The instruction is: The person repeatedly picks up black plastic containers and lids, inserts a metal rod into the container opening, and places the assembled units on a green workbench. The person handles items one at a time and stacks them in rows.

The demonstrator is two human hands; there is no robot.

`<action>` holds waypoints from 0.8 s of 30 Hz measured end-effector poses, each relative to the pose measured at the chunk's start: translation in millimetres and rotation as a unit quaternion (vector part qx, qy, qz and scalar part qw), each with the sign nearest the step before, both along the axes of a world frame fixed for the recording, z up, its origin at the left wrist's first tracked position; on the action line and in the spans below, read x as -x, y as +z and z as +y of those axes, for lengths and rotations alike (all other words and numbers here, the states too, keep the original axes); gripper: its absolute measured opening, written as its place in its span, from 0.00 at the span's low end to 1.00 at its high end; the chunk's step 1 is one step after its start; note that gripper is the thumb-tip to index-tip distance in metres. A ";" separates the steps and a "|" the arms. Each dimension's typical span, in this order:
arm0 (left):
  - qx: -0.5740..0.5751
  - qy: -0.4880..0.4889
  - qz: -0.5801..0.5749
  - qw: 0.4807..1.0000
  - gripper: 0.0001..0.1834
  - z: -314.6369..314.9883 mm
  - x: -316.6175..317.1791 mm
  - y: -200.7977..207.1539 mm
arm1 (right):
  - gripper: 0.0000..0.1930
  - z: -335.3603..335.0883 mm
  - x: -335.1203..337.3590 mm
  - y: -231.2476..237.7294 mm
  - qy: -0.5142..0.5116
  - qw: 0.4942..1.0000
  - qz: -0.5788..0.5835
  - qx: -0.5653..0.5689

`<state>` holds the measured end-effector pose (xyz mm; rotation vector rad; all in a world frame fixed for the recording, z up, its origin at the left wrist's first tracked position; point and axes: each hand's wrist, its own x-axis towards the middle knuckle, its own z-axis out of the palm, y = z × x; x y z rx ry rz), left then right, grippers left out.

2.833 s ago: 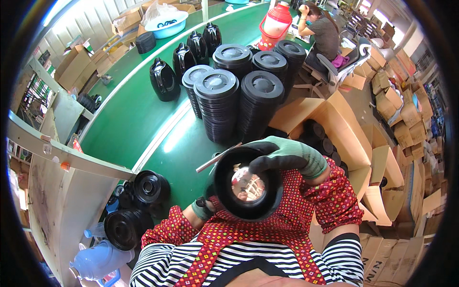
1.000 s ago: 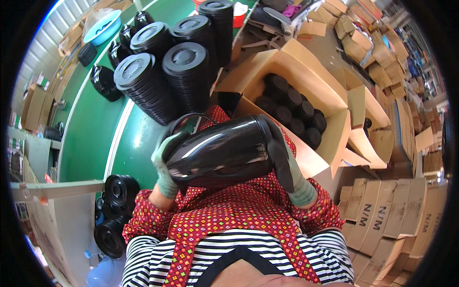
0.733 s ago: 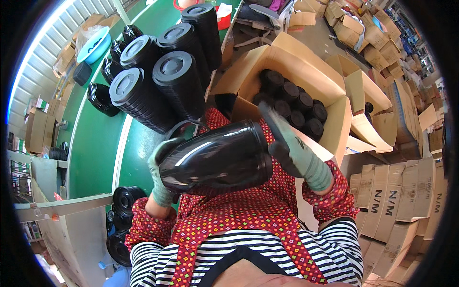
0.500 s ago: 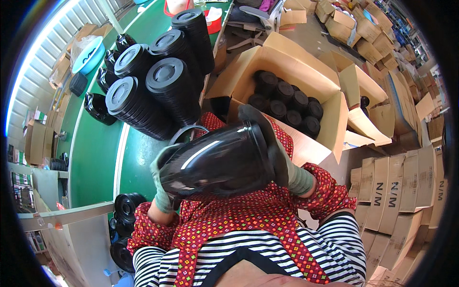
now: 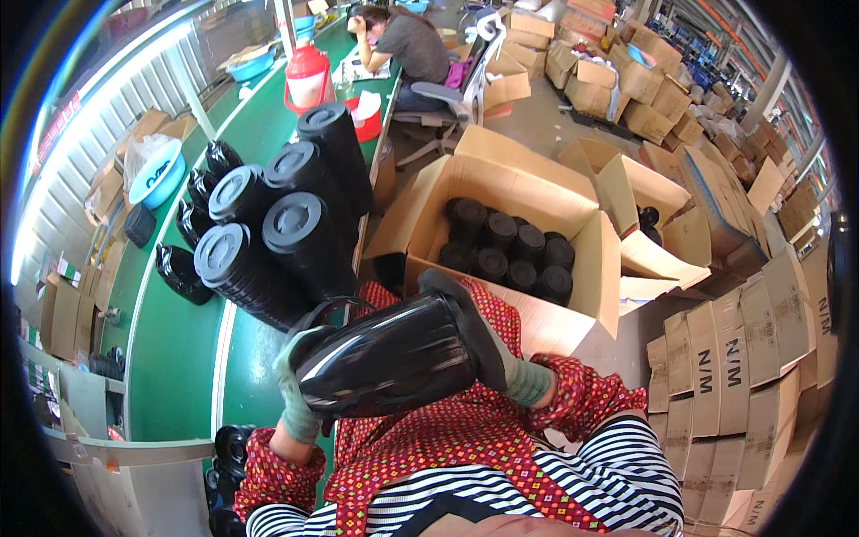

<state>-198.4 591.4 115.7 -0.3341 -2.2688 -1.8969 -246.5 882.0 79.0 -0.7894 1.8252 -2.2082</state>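
Observation:
In front of my body a glossy black tapered plastic vessel (image 5: 386, 358) lies sideways between my hands. A thin black loop, like a handle, shows at its left end. My left hand (image 5: 293, 371), in a pale green glove, is closed round that narrower end. Against the wide right end presses my right hand (image 5: 490, 345), gloved with a dark palm, its fingers bent over the rim. Tall stacks of black round lid-like discs (image 5: 297, 224) stand on the green bench (image 5: 183, 367) ahead on the left. Several glossy black vessels (image 5: 182, 273) stand beside them.
To the right of the bench an open cardboard box (image 5: 559, 315) holds several black cylindrical pieces. Closed cartons (image 5: 716, 358) are piled at the right. Farther up are a red bucket (image 5: 309, 79), a blue basin (image 5: 157, 172), an office chair (image 5: 452, 98) and a seated person (image 5: 407, 45).
My view has tilted up, bringing the seated person and the red bucket into sight. The vessel has turned slightly between my hands, and both still hold it.

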 end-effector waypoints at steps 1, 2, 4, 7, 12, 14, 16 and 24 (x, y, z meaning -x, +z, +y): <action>0.226 0.076 0.180 0.954 0.25 3.6 1.5 20.1 | 0.45 -2.2 -0.9 -9.1 0.003 0.982 -0.185 0.030; 0.316 0.068 0.226 0.919 0.22 1.3 2.7 24.1 | 0.46 -3.7 0.3 -1.5 0.036 0.956 -0.286 0.045; 0.275 0.044 0.259 0.925 0.19 0.7 7.9 21.8 | 0.50 3.0 9.1 0.0 0.093 0.883 -0.453 0.084; 0.076 0.007 0.002 0.997 0.20 -28.2 12.2 -36.5 | 0.56 -1.1 6.7 8.6 -0.010 0.979 -0.203 0.017; -0.346 -0.127 -0.245 0.897 0.28 -36.2 30.6 -124.6 | 0.50 0.0 10.7 3.0 0.009 0.953 0.302 -0.005; -0.122 -0.099 -0.012 0.987 0.30 -11.2 21.4 -53.0 | 0.39 -11.0 2.1 -11.6 -0.058 0.993 -0.066 0.076; 0.229 -0.007 0.195 0.953 0.25 -1.5 33.1 23.1 | 0.35 -8.4 15.7 -54.7 0.044 0.946 -0.267 0.176; -0.273 -0.189 -0.191 0.924 0.30 -50.3 12.8 -111.7 | 0.51 2.5 -0.2 -9.2 0.042 0.999 -0.029 -0.002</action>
